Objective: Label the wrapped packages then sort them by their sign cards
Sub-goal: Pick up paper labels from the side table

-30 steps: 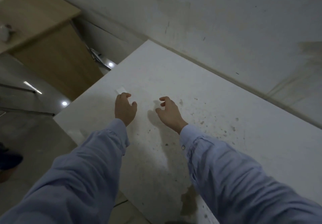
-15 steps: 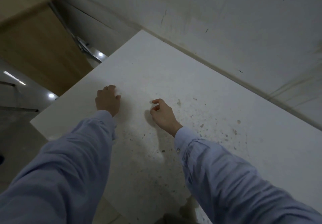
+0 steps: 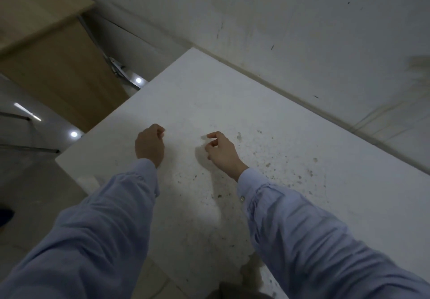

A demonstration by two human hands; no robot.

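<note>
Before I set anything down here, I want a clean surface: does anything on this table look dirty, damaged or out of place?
Yes: dark specks and smudges are scattered over the white table, mostly right of the right hand and toward the near edge, so that part looks soiled. Nothing looks spilled, broken or askew.

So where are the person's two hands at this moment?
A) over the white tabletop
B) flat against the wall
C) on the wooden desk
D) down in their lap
A: the left hand and the right hand are both over the white tabletop with fingers curled, while the wooden desk stands off to the left, untouched.
</note>
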